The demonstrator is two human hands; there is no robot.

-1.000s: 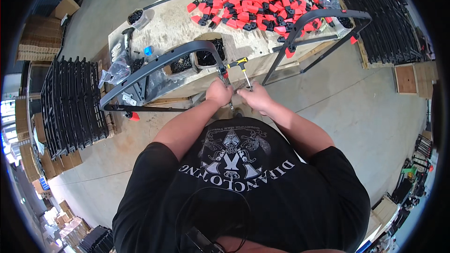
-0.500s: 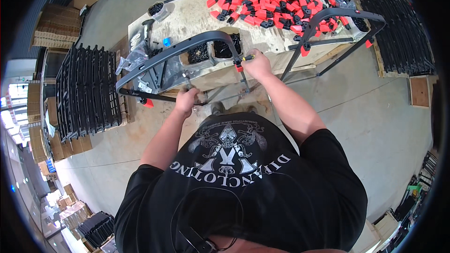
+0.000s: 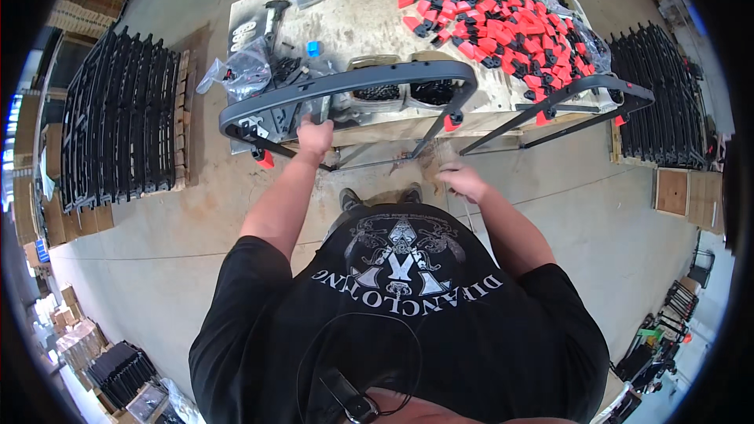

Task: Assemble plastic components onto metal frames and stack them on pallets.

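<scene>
At the near edge of the workbench, my left hand (image 3: pixel 316 138) reaches beneath the curved bar of a black tubular frame (image 3: pixel 345 78). Its fingers are closed around something grey and metallic, partly hidden by the bar. My right hand (image 3: pixel 465 182) hangs lower, apart from the frame and in front of the bench; motion smears its fingers, and what they hold, if anything, is unclear. Red end pieces (image 3: pixel 453 122) sit on the frame's legs. A second black frame (image 3: pixel 577 88) leans against the bench on the right.
The wooden workbench (image 3: pixel 353 27) carries a heap of red and black plastic parts (image 3: pixel 510 35), a hammer (image 3: pixel 275 16), a small blue piece (image 3: pixel 313 49), and tubs of black hardware (image 3: pixel 377 94). Stacked black frames (image 3: pixel 126 122) stand left, with another stack (image 3: pixel 660 98) at right.
My right hand has come off the frame's leg and dropped toward me; the yellow-and-black handled tool no longer shows in it. My left hand has moved up to the bench edge. The view has shifted.
</scene>
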